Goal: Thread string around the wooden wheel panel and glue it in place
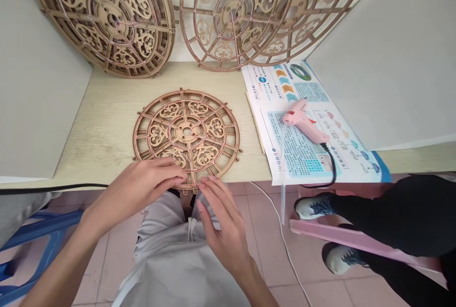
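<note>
A round brown openwork wheel [187, 132] with scroll ornaments lies flat at the table's front edge, thin reddish wire running along its rings. My left hand [151, 181] is over its lower left part, thumb and fingers pinched together; what they hold, if anything, is too small to make out. A thin pale strand curves above those fingertips. On the wheel's near rim rest the fingertips of my right hand [224, 219], its fingers stretched out and thumb apart, holding nothing.
Similar wheels [114, 22] lean upright at the back left, others [233, 14] at the back centre. A pink glue gun [304, 121] with a clear stick lies on a printed sheet [278, 150] at right. Grey panels flank the table [107, 121]. Another person's legs [384, 212] are at right.
</note>
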`<state>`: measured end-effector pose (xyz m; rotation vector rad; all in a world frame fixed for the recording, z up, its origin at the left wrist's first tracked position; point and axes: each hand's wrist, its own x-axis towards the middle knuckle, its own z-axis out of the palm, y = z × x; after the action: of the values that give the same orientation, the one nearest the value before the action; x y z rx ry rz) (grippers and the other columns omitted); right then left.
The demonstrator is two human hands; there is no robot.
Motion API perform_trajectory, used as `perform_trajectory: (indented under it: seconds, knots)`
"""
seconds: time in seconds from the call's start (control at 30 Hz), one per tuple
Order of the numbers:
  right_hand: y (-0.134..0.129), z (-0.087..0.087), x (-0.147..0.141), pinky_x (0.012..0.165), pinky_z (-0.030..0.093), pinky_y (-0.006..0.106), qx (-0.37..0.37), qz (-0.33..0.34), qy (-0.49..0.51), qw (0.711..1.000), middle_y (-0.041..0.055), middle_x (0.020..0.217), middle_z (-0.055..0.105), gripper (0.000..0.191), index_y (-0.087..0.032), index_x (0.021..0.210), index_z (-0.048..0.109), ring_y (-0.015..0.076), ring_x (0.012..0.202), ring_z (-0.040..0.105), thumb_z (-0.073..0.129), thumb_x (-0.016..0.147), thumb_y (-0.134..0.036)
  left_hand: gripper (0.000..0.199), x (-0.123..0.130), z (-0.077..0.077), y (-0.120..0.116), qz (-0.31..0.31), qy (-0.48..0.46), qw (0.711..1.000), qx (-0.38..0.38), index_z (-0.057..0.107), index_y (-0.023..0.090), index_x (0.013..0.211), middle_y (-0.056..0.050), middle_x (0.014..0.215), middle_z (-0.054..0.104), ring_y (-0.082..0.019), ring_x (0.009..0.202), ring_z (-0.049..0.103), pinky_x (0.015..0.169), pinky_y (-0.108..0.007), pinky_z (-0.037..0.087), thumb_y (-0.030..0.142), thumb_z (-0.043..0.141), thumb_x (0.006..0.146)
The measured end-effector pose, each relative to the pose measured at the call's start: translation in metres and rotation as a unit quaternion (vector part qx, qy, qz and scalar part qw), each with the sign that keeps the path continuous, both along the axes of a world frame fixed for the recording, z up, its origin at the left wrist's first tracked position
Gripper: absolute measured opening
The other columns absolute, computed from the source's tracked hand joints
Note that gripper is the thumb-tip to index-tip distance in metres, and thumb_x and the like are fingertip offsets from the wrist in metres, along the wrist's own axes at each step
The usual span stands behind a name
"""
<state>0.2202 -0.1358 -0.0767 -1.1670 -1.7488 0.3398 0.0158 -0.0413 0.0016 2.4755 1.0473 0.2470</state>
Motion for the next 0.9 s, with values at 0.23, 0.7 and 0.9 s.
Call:
perform_trajectory:
  seconds: [0.23,0.7,0.9]
  knots:
    - [-0.002,-0.003,-0.002,0.112,0.053,0.049,0.010,-0.007,-0.028,1.000,0.0163,0.135,0.063,0.043,-0.014,0.136,0.059,0.0279,0.139,0.052,0.060,0.094,-0.005,0.027,0.001,-0.002,0.000,0.012,-0.007,1.000,0.018,0.072,0.023,0.102,-0.002,0.104,0.067,-0.011,0.082,0.066,0.074,-0.022,0.047,0.033,0.048,0.106]
    - [0.002,0.003,-0.004,0.105,0.058,0.048,0.025,-0.017,-0.037,0.999,0.0175,0.127,0.065,0.034,-0.013,0.125,0.064,0.0293,0.132,0.056,0.063,0.091,-0.005,0.016,0.022,-0.013,0.010,0.034,-0.094,0.992,0.075,0.071,0.018,0.098,-0.002,0.099,0.071,-0.015,0.091,0.064,0.084,-0.026,0.049,0.024,0.057,0.102]
    - [0.004,0.004,-0.003,0.101,0.059,0.047,0.027,-0.022,-0.049,0.998,0.0158,0.125,0.067,0.033,-0.015,0.124,0.064,0.0297,0.131,0.058,0.063,0.092,-0.007,0.013,0.029,-0.019,0.013,0.063,-0.118,0.988,0.082,0.072,0.018,0.098,-0.002,0.095,0.072,-0.015,0.090,0.064,0.083,-0.027,0.050,0.023,0.060,0.100]
